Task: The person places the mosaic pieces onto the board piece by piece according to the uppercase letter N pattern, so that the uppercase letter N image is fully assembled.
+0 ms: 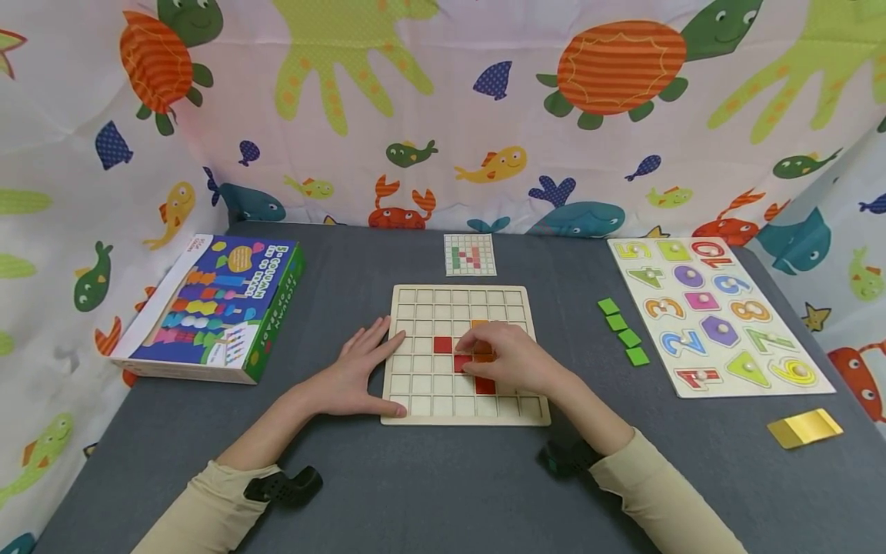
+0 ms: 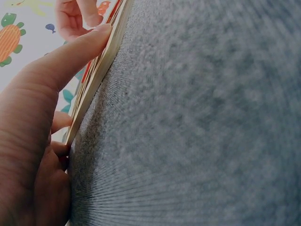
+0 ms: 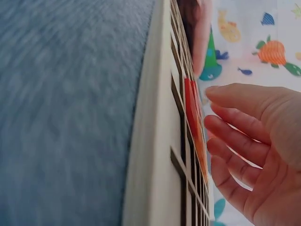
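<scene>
A wooden grid board [image 1: 429,404] lies on the table in the head view. My left hand [image 1: 353,377] spreads over its left side, thumb on the near corner and fingers along the left edge. Above the board's middle is my right hand [image 1: 515,360], its thumb and forefinger tips right at a red tile [image 1: 460,363] in the grid. In the right wrist view, the fingers bend loosely and no tile shows between them. Another red tile [image 1: 442,345] sits up-left and a third red tile [image 1: 485,387] lower right. Orange tiles [image 1: 479,325] are partly hidden under the right hand.
Behind the board lies a small pattern card [image 1: 469,255]. Several green tiles [image 1: 629,337] form a column to the right, beside a number puzzle board [image 1: 720,315]. A gold-coloured block [image 1: 805,428] lies near right. A colourful game box [image 1: 214,308] is at left.
</scene>
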Demonstrator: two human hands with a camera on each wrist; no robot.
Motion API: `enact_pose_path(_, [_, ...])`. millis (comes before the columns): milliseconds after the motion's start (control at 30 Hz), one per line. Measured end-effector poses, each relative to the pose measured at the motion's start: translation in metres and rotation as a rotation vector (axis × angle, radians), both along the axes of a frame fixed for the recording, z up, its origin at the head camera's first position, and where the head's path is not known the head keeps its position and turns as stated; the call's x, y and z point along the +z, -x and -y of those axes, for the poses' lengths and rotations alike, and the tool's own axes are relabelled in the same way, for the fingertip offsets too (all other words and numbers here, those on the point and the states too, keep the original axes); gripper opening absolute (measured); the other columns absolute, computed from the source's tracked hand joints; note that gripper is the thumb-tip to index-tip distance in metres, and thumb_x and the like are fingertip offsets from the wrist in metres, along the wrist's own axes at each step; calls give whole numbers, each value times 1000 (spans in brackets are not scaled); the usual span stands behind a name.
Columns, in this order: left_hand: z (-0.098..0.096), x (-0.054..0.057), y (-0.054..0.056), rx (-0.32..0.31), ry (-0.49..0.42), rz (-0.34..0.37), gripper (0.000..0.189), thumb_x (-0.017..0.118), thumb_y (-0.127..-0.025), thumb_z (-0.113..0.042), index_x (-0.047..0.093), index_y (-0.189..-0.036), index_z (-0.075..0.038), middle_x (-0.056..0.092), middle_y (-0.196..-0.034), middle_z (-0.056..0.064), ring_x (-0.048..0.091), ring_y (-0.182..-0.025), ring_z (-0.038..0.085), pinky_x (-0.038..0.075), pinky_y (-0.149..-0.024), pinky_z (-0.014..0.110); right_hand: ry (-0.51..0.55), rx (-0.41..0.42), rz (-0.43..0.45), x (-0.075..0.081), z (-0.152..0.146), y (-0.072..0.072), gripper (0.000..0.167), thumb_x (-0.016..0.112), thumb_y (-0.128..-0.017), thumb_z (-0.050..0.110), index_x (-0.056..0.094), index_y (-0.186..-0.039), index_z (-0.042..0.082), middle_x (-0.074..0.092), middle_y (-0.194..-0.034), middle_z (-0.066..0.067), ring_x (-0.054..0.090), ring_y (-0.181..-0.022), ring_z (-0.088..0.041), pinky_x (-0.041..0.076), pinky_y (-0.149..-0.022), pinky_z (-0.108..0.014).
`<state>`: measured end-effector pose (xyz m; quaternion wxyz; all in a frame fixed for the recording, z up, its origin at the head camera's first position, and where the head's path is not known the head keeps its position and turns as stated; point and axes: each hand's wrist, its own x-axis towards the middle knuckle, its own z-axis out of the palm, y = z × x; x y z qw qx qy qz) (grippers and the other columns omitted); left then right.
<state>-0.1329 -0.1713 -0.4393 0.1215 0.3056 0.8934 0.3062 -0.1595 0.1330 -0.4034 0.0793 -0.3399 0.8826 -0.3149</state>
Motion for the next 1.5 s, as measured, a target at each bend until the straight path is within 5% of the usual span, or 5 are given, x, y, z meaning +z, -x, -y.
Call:
enact_pose_path(400, [-1, 2, -2, 11, 11, 9, 111, 77, -74, -58, 19, -157, -13, -3, -163, 10, -6, -149, 26, -1, -115, 52, 19, -378, -115, -1, -85, 22, 20, 73, -88, 14, 72, -107, 7, 69, -100, -9, 60, -89, -26, 50, -74, -42])
enact_pose_path(733, [0, -1, -1, 4, 12, -1, 110, 77, -75, -57, 18, -157, -12, -3, -163, 11, -6, -149, 27, -1, -115, 53, -211, -660, -98, 6, -151, 40, 29, 69, -88, 16, 67, -112, -1, 65, -109, -23, 57, -97, -38, 44, -83, -56])
enact_pose_path(933, [0, 0, -1, 7, 10, 0, 110, 77, -75, -58, 18, -157, -13, -2, -163, 11, -6, -149, 27, -1, -115, 53, -244, -707, -17, 4, -161, 42, 33, 68, -90, 20, 65, -115, -1, 64, -109, -23, 54, -94, -37, 44, -82, -56])
enact_pose_path(1200, [0, 0, -1, 9, 12, -3, 111, 76, -74, -60, 19, -157, -13, -2, -163, 11, -5, -149, 26, -1, -115, 53, -162, -581, 5, -2, -154, 42, 32, 68, -90, 15, 64, -118, -1, 65, -113, -23, 57, -103, -38, 43, -91, -55])
enact_pose_path(1500, [0, -1, -1, 7, 21, -8, 111, 76, -74, -60, 18, -157, -13, -2, -163, 10, -5, -149, 26, -1, -116, 52, -137, -597, 15, -1, -147, 40, 32, 69, -90, 14, 64, -117, -1, 65, -112, -23, 59, -102, -37, 44, -91, -54])
